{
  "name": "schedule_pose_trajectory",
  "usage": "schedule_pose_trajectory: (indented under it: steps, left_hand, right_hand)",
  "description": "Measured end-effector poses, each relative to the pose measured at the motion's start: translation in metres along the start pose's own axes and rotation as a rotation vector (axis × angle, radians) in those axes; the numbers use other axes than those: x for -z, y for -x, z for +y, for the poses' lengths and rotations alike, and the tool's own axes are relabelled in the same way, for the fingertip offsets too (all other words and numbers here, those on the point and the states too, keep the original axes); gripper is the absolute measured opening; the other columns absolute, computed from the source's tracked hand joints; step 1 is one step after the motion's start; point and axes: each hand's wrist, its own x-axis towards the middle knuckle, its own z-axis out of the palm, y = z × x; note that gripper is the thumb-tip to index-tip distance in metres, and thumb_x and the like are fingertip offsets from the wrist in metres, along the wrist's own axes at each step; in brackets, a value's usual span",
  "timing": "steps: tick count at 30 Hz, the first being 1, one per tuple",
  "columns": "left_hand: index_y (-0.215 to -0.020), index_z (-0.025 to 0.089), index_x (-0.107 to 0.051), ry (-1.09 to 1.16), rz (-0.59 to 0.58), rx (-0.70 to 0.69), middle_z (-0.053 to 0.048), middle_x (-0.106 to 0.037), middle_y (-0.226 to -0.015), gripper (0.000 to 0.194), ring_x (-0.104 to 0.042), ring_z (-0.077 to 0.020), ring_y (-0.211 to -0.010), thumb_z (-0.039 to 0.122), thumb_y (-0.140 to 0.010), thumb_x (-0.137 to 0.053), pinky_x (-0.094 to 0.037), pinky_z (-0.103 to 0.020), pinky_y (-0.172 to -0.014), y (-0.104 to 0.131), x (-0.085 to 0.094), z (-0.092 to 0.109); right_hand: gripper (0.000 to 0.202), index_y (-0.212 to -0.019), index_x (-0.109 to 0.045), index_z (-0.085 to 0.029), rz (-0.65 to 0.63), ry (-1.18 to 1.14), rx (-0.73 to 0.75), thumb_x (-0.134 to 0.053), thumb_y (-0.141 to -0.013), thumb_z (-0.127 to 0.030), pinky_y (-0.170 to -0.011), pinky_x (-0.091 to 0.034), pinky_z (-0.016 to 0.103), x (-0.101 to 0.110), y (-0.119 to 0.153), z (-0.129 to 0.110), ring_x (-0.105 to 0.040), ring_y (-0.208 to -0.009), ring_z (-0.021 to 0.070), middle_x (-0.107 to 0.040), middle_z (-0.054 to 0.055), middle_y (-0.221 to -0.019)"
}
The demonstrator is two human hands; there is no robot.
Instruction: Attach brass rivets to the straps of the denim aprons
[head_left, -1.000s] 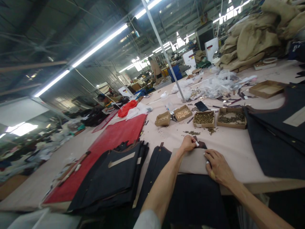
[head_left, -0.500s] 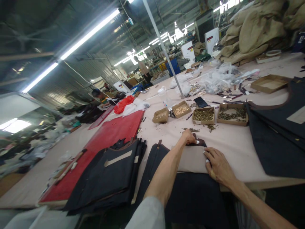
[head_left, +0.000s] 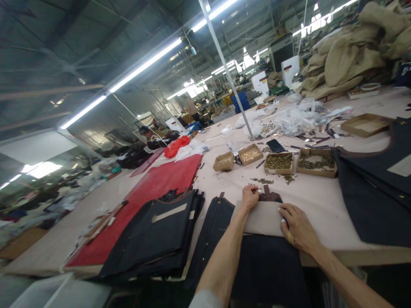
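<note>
A dark apron (head_left: 268, 265) lies at the table's front edge and hangs over it. Its beige panel (head_left: 260, 218) faces up, with a brown strip and upright tab (head_left: 267, 193) along the far edge. My left hand (head_left: 250, 197) has its fingers closed at the panel's far left corner, beside the brown strip. Resting on the right edge of the panel is my right hand (head_left: 298, 226), fingers stretched out and thumb apart. White coverings show on some fingertips. Another dark piece with a brown tab (head_left: 221, 196) lies to the left.
Shallow boxes of small metal parts (head_left: 278, 162) stand beyond my hands, with loose parts (head_left: 261, 181) nearby. Folded dark aprons (head_left: 160, 233) are stacked left on a red sheet (head_left: 144, 188); more dark cloth (head_left: 369, 196) lies right. A metal pole (head_left: 229, 77) rises behind.
My left hand has moved left and nearer from the brown tab to the panel's far left corner. My right hand stays at the right edge. The camera view has shifted.
</note>
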Motion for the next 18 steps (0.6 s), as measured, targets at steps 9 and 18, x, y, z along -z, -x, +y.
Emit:
schedule_pose_trajectory:
  steps: [9,18]
  left_hand:
    - [-0.088,0.016,-0.079,-0.39,-0.127,-0.115,-0.014,-0.078,-0.098,0.02,-0.071,-0.026,-0.101,0.011,-0.077,-0.062,-0.052,-0.034,-0.097,-0.025,-0.008,0.016]
    - [-0.123,0.008,-0.066,-0.509,-0.231,-0.163,-0.026,-0.064,-0.13,0.046,-0.065,-0.0341,-0.117,0.014,-0.078,-0.069,-0.052,-0.041,-0.102,-0.016,-0.004,0.032]
  right_hand:
    - [0.048,-0.132,-0.06,-0.023,0.012,-0.003,0.005,-0.054,-0.086,-0.017,-0.111,-0.046,0.052,-0.003,0.0,0.001,-0.055,-0.129,0.0298,-0.061,0.013,-0.138]
    - [0.047,-0.131,-0.06,-0.02,-0.002,-0.005,-0.002,-0.054,-0.085,-0.015,-0.112,-0.046,0.051,0.002,-0.001,0.001,-0.054,-0.129,0.0297,-0.06,0.013,-0.139]
